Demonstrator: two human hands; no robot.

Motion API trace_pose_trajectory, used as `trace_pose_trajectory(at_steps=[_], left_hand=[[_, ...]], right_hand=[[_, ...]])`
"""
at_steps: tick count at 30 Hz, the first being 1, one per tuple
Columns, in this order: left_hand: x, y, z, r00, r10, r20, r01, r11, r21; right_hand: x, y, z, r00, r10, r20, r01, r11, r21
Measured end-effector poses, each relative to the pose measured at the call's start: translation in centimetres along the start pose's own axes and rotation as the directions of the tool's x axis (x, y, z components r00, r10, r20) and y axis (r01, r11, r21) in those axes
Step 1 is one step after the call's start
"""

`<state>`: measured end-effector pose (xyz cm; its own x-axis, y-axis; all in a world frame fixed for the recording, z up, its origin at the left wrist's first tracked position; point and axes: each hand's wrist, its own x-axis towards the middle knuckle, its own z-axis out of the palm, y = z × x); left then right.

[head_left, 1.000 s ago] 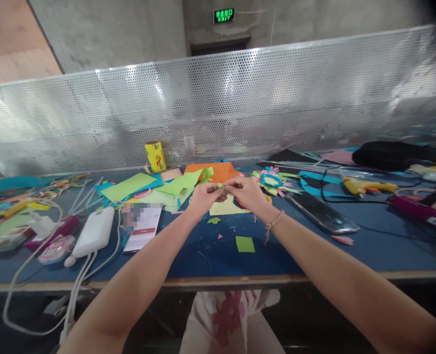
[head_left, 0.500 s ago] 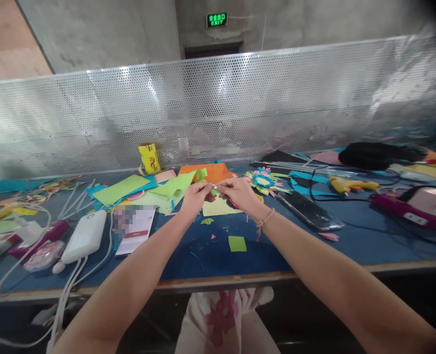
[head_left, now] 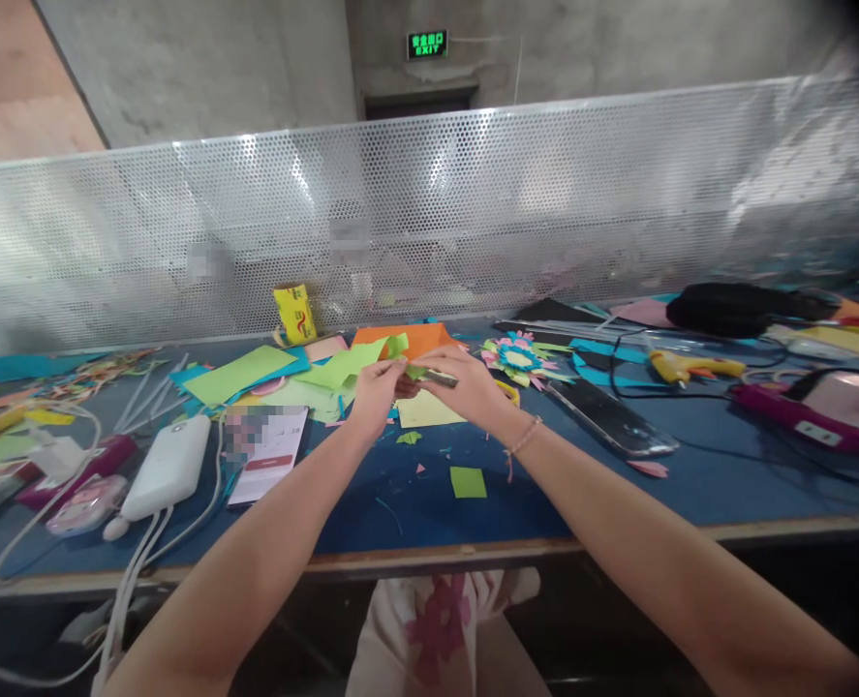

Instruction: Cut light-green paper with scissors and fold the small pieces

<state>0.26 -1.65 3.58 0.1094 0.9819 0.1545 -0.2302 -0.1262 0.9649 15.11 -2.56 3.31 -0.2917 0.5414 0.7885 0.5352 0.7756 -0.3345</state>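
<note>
Above the middle of the table my two hands meet, fingers closed. My left hand [head_left: 377,395] pinches a small green paper piece [head_left: 415,372] at its fingertips. My right hand [head_left: 473,389] closes on the same piece from the other side. A narrow, dark greenish strip [head_left: 440,378] shows between its fingers; its kind is unclear. Beneath the hands lies a pale yellow sheet [head_left: 429,411]. Closer to me are a green paper square [head_left: 468,482] and a small cut green scrap [head_left: 409,438]. A yellow curved loop [head_left: 508,392] sits partly hidden by my right hand.
A layered paper flower [head_left: 517,356], a dark phone [head_left: 610,416] and a yellow glue gun [head_left: 694,366] lie to the right. Coloured sheets [head_left: 240,373], another phone [head_left: 273,450] and a white power bank [head_left: 168,467] with cables are left. A perforated metal panel [head_left: 400,223] stands behind.
My right hand has turned, and a dark greenish strip now shows between its fingers. The hands remain together over the yellow sheet. A red curve beside the right hand is now hidden.
</note>
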Motion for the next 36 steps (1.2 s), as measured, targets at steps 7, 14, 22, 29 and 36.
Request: trace_pose_trajectory(at_steps=[7,14,22,29,36], left_hand=[[0.09,-0.47,0.2,0.991,0.079,0.109,-0.087,0.994,0.067],[0.0,-0.52,0.1,0.972,0.147,0.182,-0.175,0.974,0.145],[-0.34,-0.65,0.51,0.976,0.123,0.178,-0.148,0.98,0.133],[-0.51,-0.3,0.72,0.985,0.113,0.128,-0.136,0.973,0.184],[-0.42,-0.14,0.51,0.983,0.161,0.085,-0.174,0.969,0.177]], right_hand=[[0.16,-0.29,-0.15,0.994,0.108,0.013,-0.108,0.994,0.022],[0.53,-0.54,-0.47,0.94,0.335,0.068,-0.34,0.892,0.298],[0.46,-0.27,-0.4,0.896,0.427,0.122,-0.433,0.783,0.446],[0.4,0.14,-0.19,0.872,0.466,0.152,-0.481,0.752,0.452],[0.44,0.06,0.07,0.745,0.627,0.229,-0.573,0.426,0.7]])
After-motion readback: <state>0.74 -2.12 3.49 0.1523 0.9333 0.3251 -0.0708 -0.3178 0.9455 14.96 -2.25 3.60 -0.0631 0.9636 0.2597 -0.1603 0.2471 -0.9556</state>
